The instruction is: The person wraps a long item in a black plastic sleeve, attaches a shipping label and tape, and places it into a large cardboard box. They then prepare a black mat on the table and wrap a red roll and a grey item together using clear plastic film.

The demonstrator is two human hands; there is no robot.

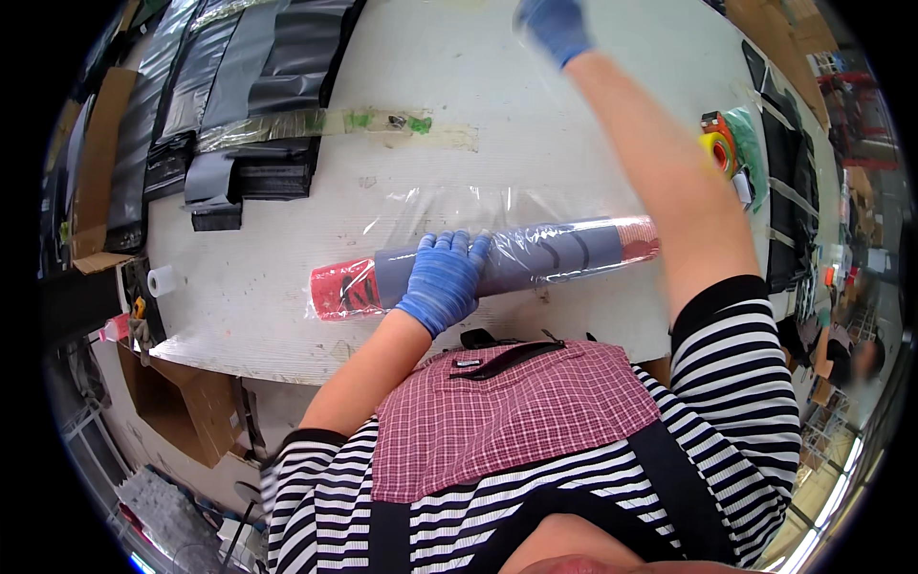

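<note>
A rolled-up mat (535, 256), grey-blue in the middle and red at both ends, lies across the table in front of me inside clear plastic film. My left hand (446, 280), in a blue striped glove, rests on the roll left of its middle, fingers stretched out over the top. Loose clear film (459, 206) spreads on the far side of the roll. My right hand (557, 27), gloved in blue too, reaches out to the far edge of the view, apart from the roll. Motion blurs it and its fingers do not show clearly.
Stacked black and grey plastic bags (253, 91) lie at the far left, with clear tape (335, 122) stuck nearby. A tape dispenser (718, 151) and more black bags (792, 191) are at the right. A small white roll (163, 280) stands near the left edge, above a cardboard box (196, 407).
</note>
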